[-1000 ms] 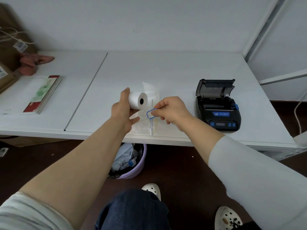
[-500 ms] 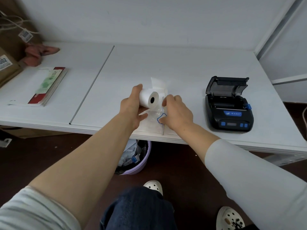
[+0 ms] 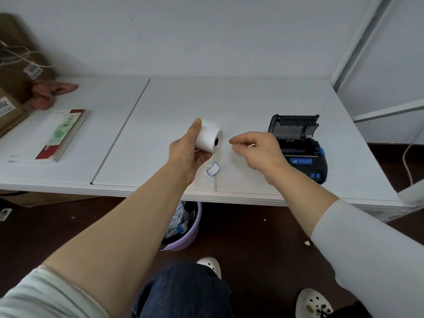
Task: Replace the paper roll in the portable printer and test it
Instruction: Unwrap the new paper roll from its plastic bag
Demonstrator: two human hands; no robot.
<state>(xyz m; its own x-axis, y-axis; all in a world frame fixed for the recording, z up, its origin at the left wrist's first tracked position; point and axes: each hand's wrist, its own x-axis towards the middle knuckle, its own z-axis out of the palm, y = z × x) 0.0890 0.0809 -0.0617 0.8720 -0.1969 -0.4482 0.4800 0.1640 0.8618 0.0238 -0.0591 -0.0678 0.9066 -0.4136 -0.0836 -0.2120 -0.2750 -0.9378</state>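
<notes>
My left hand (image 3: 188,150) holds a white paper roll (image 3: 210,139) above the table, its dark core facing right. My right hand (image 3: 257,149) hovers just right of the roll with thumb and forefinger pinched; whether they grip anything I cannot tell. Below the roll a small sticker with a blue outline (image 3: 213,169) lies on a clear plastic bag (image 3: 229,177) on the table. The black portable printer (image 3: 298,148) with blue buttons sits to the right, lid open and its paper bay empty.
The white table (image 3: 229,99) ends close to me. A stack of booklets (image 3: 64,134) lies at the left, with cardboard boxes (image 3: 13,88) and a pink cloth (image 3: 50,91) behind it. A purple bin (image 3: 183,228) stands under the table. A cable (image 3: 407,161) hangs at the right.
My right hand left the blue-edged sticker on the plastic bag and rose beside the roll. My left hand lifted the roll a little higher.
</notes>
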